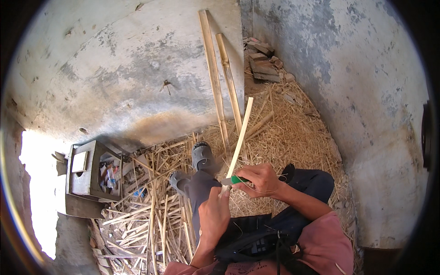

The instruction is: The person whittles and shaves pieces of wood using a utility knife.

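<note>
A pale, flat bamboo strip [240,137] slants up and away from my lap. My left hand [215,213] is closed around its near end, the thumb up beside the blade. My right hand [260,180] grips the green handle of a knife [239,179]. Its short metal blade lies across the strip just beyond my left thumb. Thin shavings hang about my right hand and wrist. Both hands are close together above my dark trousers, and the strip's lowest part is hidden by my left fingers.
Two long split bamboo lengths [212,68] lean on the wall ahead. Many cut strips [151,229] lie at the left, and a heap of shavings [293,137] covers the floor at the right. A wooden box [85,176] stands far left; broken bricks [266,66] fill the corner.
</note>
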The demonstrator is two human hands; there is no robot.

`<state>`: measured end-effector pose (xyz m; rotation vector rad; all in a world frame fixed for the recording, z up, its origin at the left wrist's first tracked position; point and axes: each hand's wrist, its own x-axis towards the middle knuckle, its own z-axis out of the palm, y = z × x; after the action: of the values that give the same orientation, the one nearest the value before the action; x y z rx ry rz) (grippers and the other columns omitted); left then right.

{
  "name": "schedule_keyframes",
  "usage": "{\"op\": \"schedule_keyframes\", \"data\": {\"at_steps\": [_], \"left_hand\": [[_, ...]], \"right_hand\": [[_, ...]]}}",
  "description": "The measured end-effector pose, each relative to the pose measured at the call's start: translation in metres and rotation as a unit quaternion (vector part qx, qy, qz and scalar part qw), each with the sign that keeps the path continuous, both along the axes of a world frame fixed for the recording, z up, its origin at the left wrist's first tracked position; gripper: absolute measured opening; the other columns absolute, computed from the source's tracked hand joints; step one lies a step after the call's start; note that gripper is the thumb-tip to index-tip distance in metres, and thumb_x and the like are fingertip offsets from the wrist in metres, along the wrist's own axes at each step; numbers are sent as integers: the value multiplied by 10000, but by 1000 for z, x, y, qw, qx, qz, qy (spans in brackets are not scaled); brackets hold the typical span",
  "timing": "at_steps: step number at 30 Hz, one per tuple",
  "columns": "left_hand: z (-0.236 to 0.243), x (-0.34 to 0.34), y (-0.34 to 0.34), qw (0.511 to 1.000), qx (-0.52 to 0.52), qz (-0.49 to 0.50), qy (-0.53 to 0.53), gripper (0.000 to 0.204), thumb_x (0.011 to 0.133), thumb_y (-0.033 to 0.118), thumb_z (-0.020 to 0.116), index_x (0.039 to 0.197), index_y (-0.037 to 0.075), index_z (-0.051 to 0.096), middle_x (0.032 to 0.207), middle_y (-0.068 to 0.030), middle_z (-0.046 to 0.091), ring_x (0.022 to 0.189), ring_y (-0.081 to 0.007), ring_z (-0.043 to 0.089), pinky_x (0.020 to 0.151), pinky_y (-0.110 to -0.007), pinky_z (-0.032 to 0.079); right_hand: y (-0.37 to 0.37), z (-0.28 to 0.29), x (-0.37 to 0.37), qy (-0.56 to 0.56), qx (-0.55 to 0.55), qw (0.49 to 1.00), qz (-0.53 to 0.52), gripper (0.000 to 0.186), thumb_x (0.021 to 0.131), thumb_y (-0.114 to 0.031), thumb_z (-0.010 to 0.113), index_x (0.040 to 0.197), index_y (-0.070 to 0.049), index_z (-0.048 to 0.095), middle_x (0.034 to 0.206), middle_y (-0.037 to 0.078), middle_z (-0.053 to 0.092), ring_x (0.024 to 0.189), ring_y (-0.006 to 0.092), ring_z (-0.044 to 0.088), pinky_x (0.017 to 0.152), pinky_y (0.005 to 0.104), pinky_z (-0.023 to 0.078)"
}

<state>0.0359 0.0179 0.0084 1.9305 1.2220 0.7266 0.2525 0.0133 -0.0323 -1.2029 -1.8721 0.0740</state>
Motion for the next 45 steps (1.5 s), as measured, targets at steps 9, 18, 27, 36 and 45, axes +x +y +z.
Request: {"op": "schedule_keyframes", "data": {"at_steps": [9, 18, 27, 36, 45], "left_hand": [[-9, 2, -1, 1000, 17, 17, -16, 151, 1073, 159, 611, 1033, 16, 639, 611, -163, 581, 489, -277, 574, 523, -410, 419], [-9, -4, -1, 1000, 13, 13, -4, 167, 1079, 166, 603, 1013, 15, 630, 623, -172, 586, 513, -320, 594, 534, -414, 430], [-13, -32, -23, 999, -34, -6, 11, 162, 1080, 170, 597, 1002, 31, 626, 652, -222, 601, 591, -428, 647, 548, -480, 438], [-26, -82, -48, 995, -85, -21, 54, 163, 1060, 205, 649, 1018, 48, 636, 676, -234, 629, 639, -464, 659, 566, -513, 459], [-37, -112, -12, 994, 62, 67, 56, 168, 1005, 167, 718, 1094, 30, 752, 807, -182, 717, 729, -398, 692, 708, -495, 496]], "right_hand": [[-1, 3, 1, -28, 13, 999, -28, 265, 922, -340, 829, 1006, -100, 754, 770, 34, 698, 584, 227, 677, 509, 359, 518], [3, 4, 8, -54, 21, 998, -34, 255, 929, -356, 822, 999, -124, 746, 770, 19, 702, 575, 198, 669, 502, 344, 510], [22, 6, 62, 18, -6, 986, -164, 299, 999, -372, 762, 1032, -75, 767, 819, 71, 766, 576, 169, 696, 511, 323, 519], [33, 5, 132, 89, -113, 927, -345, 334, 964, -358, 803, 1001, -29, 762, 656, 52, 646, 506, 165, 594, 469, 341, 434], [-1, -7, 161, -194, -365, 787, -458, 803, 786, -283, 934, 1456, -39, 563, 1041, 168, 749, 988, 349, 745, 832, 512, 575]]}}
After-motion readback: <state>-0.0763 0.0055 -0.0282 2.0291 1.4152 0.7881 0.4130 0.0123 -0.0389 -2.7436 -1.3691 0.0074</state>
